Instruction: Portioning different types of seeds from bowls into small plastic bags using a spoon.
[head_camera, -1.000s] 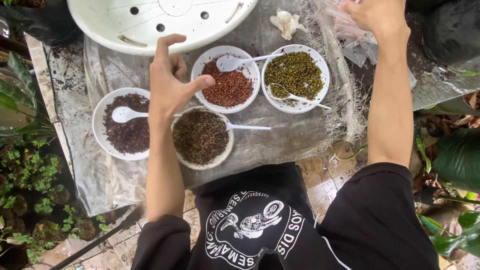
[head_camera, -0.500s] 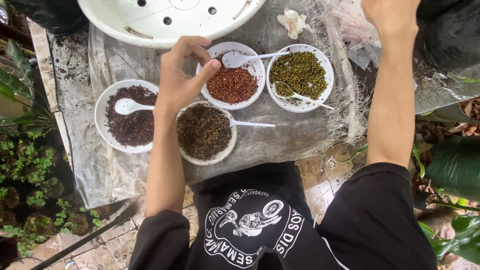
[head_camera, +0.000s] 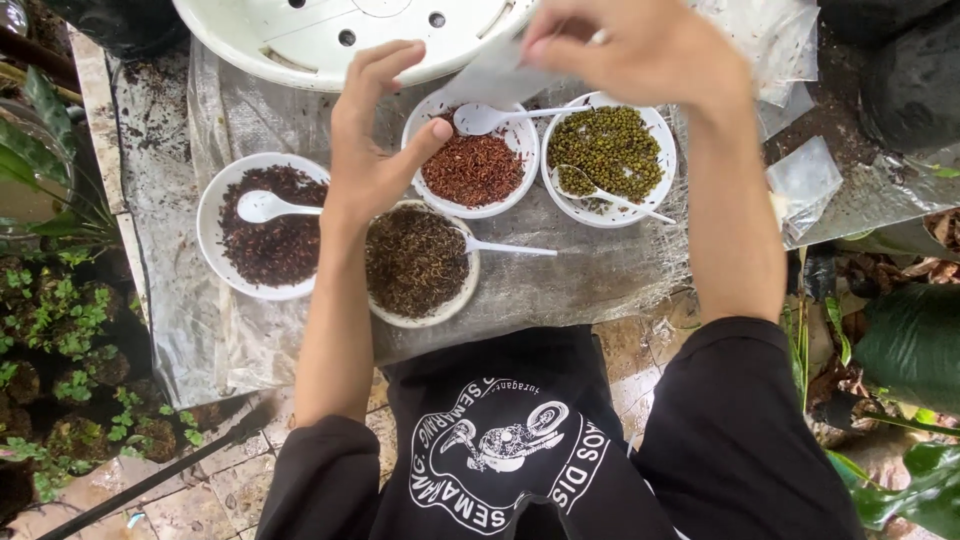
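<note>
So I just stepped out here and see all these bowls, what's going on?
A person in a black shirt sits at a plastic sheet with four white bowls of seeds or grains: dark purple, brown, red and green, each with a white spoon. The right hand holds a small clear bag above the red bowl. The left hand hovers open, reaching toward the bag. A large white pot with holes sits behind.
</note>
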